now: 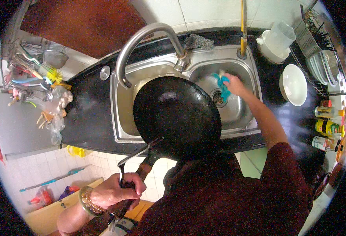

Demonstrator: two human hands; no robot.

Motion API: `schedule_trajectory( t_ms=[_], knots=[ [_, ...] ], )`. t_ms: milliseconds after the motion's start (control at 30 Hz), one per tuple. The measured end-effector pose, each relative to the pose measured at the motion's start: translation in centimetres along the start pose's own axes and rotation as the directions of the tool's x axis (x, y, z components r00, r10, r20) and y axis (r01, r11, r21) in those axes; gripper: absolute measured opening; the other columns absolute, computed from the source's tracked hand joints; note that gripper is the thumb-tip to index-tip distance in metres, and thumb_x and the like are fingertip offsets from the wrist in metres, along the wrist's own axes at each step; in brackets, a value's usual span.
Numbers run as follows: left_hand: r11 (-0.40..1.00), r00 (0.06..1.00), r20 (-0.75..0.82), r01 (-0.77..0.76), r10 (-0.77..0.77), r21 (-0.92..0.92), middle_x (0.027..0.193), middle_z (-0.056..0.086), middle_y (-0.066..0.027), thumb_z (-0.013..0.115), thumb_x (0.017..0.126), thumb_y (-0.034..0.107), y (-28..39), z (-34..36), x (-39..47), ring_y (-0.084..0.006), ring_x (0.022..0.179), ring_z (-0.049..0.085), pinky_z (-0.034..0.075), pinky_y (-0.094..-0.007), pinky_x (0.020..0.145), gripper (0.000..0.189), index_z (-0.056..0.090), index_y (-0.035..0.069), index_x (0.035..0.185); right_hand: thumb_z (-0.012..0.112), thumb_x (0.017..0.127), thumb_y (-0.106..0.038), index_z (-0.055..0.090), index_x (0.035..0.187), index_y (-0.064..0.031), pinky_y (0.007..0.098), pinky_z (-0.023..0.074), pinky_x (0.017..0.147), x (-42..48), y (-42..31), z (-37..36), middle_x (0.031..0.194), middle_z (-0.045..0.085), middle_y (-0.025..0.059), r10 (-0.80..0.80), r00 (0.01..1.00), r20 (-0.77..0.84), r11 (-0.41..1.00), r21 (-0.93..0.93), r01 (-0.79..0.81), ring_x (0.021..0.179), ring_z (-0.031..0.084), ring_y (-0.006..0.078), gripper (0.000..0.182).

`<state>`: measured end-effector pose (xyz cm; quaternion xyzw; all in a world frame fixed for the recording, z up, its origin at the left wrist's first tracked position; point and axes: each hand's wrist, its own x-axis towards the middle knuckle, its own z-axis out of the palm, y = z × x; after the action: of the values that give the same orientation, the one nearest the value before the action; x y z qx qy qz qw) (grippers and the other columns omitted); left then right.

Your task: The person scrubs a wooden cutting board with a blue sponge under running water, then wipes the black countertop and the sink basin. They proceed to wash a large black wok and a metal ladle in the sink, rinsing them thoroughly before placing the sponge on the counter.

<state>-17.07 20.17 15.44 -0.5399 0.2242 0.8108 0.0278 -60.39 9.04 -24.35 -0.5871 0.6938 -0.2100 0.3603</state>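
Note:
My left hand (122, 188) is wrapped around the long wooden handle (145, 168) of a black wok (176, 109). A thin, bent metal piece (137, 154) runs from that hand to the wok's near edge. The wok lies across the left basin (125, 115) and the divider of a steel double sink, hiding much of both. Over the right basin (241, 106), my right hand (234, 84) pinches a blue-green cloth (222, 87), slightly blurred. The cloth hangs just above the drain (218, 98).
A curved steel faucet (149, 28) arches over the left basin. Behind the sink lies a steel-wool scourer (199, 42). At right are a white bowl (293, 85), a dish rack (320, 85) and several bottles (328, 127). Brushes (50, 72) and plastic bags (58, 118) crowd the left end.

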Motion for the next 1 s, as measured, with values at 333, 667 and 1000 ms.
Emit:
schedule_trajectory(
  t_ms=[333, 667, 1000],
  knots=[
    [0.991, 0.992, -0.115, -0.06, 0.046, -0.123, 0.083, 0.054, -0.0107, 0.062, 0.081, -0.005, -3.6, -2.4, -3.4, -0.0187, 0.061, 0.059, 0.047, -0.0285, 0.055, 0.009, 0.055, 0.002, 0.079, 0.059, 0.089, -0.024, 0.061, 0.109, -0.0019, 0.0395, 0.0489, 0.078, -1.3, -1.2, 2.1, 0.099, 0.064, 0.0221, -0.167, 0.969, -0.183, 0.986, 0.0, 0.169, 0.088, 0.064, 0.0348, 0.03],
    [0.984, 0.906, -0.39, -0.128, 0.166, 0.12, 0.067, 0.056, -0.0025, 0.059, 0.08, -0.003, -8.8, -7.9, -5.5, -0.011, 0.058, 0.058, 0.046, -0.0253, 0.053, 0.007, 0.056, 0.003, 0.078, 0.059, 0.087, -0.01, 0.045, 0.13, -0.0106, 0.0336, 0.0507, 0.077, -2.9, -23.4, 9.9, 0.107, 0.059, 0.0126, -0.271, 0.945, 0.182, 0.895, 0.409, 0.178, 0.089, 0.06, 0.0226, 0.045],
    [0.928, 0.815, -0.445, -0.319, 0.371, 0.19, 0.068, 0.056, 0.0023, 0.06, 0.081, -0.002, -15.7, -17.2, -0.2, -0.0063, 0.059, 0.052, 0.043, -0.0231, 0.053, 0.008, 0.058, 0.005, 0.078, 0.062, 0.079, -0.005, 0.037, 0.139, -0.0108, 0.0599, 0.0377, 0.097, 7.8, -19.9, 29.4, 0.141, 0.036, 0.0221, -0.017, 0.998, 0.057, 0.766, -0.64, 0.05, 0.128, 0.035, 0.0402, 0.065]
  ],
)
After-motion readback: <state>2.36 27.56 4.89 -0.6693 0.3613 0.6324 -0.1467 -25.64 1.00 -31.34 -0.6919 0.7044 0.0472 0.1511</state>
